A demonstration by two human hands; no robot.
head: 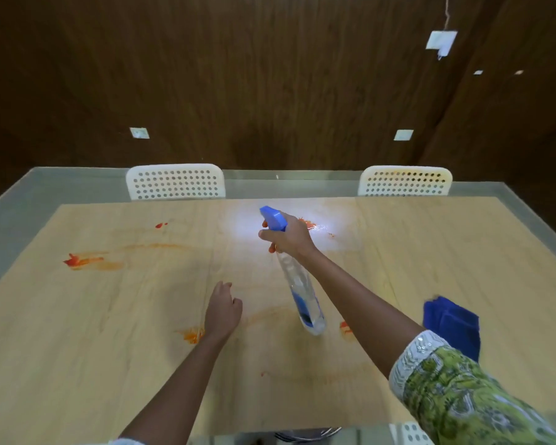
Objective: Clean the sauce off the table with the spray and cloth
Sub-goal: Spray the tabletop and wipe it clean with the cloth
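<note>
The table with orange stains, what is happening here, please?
A person is cleaning sauce off the table. The right hand grips a spray bottle by its blue trigger head, held above the table with the nozzle toward the far side. The left hand hovers open low over the middle of the table and holds nothing. Orange sauce smears are spread over several spots. The blue cloth lies folded on the right side, and no hand touches it.
</note>
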